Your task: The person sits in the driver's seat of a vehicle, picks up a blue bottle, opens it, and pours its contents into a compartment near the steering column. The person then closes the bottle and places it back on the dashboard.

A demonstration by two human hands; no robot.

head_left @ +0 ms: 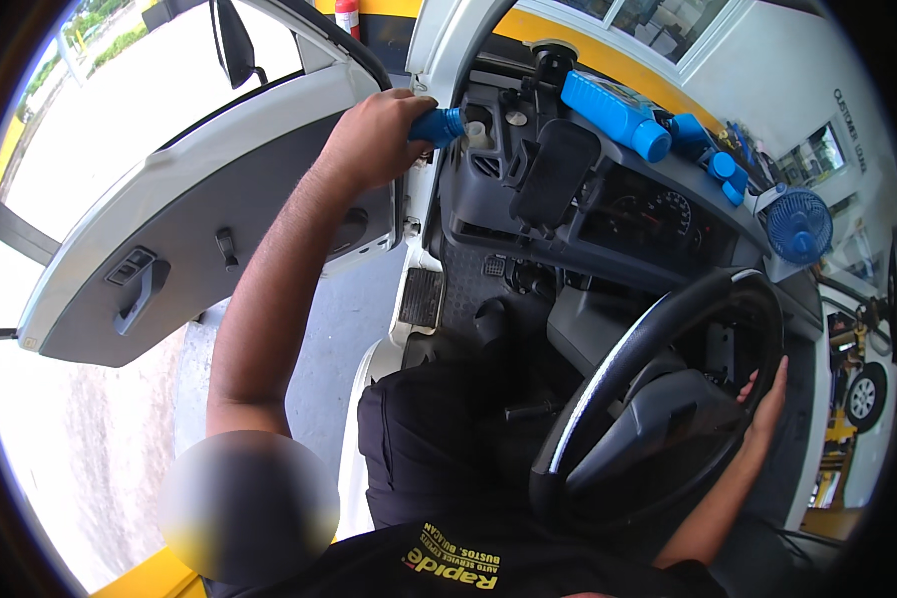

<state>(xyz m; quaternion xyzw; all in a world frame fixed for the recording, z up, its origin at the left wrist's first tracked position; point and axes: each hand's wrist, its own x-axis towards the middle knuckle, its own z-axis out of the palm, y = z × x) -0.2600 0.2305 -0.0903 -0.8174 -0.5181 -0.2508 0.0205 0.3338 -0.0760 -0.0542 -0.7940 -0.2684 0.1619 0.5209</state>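
My left hand is wrapped tight around a small blue bottle at eleven o'clock, its nozzle end just beside a pale round cap on the dashboard corner. My right hand lies at four o'clock behind the steering wheel, fingers spread against the rim; whether it actually grips I cannot tell. I am seated in a vehicle cab, the grey-lined door swung open at nine o'clock onto bright concrete. On the dashboard top I count three more blue bottles, the largest at one o'clock, one blue fan, and one dark phone holder.
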